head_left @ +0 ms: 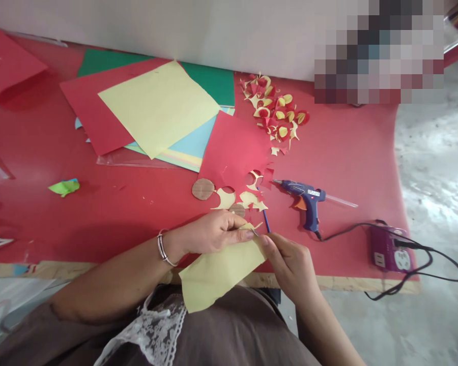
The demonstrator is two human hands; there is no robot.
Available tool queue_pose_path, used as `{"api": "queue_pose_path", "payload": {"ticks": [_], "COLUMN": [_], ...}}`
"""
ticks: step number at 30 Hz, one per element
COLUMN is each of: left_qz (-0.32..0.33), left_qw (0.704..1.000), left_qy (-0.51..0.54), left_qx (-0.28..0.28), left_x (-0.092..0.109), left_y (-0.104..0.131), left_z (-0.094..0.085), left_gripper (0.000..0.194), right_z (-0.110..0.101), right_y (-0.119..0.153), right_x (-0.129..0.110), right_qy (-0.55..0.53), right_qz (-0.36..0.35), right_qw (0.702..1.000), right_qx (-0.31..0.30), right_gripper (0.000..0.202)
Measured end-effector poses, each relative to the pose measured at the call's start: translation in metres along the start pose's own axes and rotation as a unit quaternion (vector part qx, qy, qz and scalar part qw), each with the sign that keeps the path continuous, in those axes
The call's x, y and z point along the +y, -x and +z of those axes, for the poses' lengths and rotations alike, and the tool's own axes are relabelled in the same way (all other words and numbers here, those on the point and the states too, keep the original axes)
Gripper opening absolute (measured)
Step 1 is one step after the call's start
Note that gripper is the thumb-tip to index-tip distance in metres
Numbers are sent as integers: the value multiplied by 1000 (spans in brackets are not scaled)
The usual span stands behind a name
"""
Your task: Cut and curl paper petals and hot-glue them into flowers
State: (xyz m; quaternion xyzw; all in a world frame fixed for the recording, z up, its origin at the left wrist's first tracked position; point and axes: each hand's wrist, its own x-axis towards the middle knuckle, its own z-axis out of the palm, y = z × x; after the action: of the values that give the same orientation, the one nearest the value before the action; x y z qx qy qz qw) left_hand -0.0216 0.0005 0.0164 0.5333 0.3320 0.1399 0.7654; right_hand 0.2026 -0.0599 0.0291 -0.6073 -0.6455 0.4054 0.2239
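My left hand [217, 231] pinches the top edge of a pale yellow sheet of paper [223, 277] between thumb and fingers. The sheet hangs tilted over the table's front edge, close to my body. My right hand [292, 259] is closed at the sheet's right corner, around what look like small scissors; only a short metal blade [255, 232] shows at the paper, the handles being hidden. A narrow yellow strip sticks up beside the blade. Just beyond my left fingers lie a small brown disc [237, 210] and a larger brown disc [203, 189], among yellow paper scraps [248, 198].
A blue glue gun [303, 195] lies right of my hands, near a purple power socket [389, 249] with a black cord. Red and yellow petal-like pieces [282, 114] are heaped at the back. Coloured sheets [158, 104] are stacked left of them. A green scrap [64, 187] lies farther left.
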Motion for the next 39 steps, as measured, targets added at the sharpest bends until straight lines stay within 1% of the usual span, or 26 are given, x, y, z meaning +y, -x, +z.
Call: {"api": "queue_pose_path", "payload": {"ticks": [6,22,30,34,39], "left_qz": [4,-13,-24,-36,-34], "left_qw": [1000,999,999,999,999], "left_qy": [13,31,33,29,26], "left_qx": [-20,-21,-23,-28,-28], "left_x": [-4,-3,-6,-5,-5], "left_y": [-3,-4,-3,-2,-4], "left_z": [2,3,3,1,1], "left_gripper": [57,58,57,58,61], "right_z": [1,5,4,5,6], "right_y": [1,2,-1,-1,-2], "right_x": [2,5,0,3,5], "right_qy": [-3,-7,-5,-4,-5], "right_qz": [3,15,20,22,22], "right_qw": [1000,1000,1000,1000,1000], "right_qx": [-4,-2,-12,-10,-16], "right_gripper": [59,60,64,63,64]}}
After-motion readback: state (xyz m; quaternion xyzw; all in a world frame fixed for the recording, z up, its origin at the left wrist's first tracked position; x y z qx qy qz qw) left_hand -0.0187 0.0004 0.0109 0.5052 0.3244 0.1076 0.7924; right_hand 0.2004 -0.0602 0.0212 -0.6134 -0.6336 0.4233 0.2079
